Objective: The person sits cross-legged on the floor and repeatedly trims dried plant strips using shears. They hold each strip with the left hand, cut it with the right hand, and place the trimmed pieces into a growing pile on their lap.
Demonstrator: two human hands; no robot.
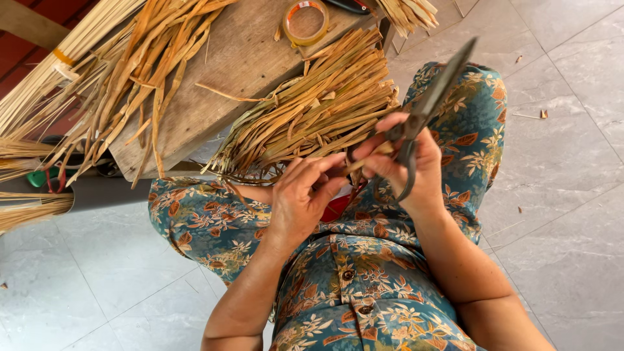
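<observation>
Beyond both hands, a wooden board (240, 65) carries loose straw strips (130, 71) well off to the left hand's far side, and a tape roll (305, 23) lies at its far end. There is no true container here; the board alone bears the strips and the tape.

Just past the fingertips, a straw bundle (312, 114) rests across the lap and the board's edge. The right hand (406, 166) is closed around dark shears (429, 97), blades pointing up and away; whether they are parted is hard to tell. The left hand (305, 195) is curled, fingers pinching a strip end (361, 162) between the two hands.

This looks like trimming: the next cut calls for bringing the blades down to the pinched strip while the left hand holds it taut.
</observation>
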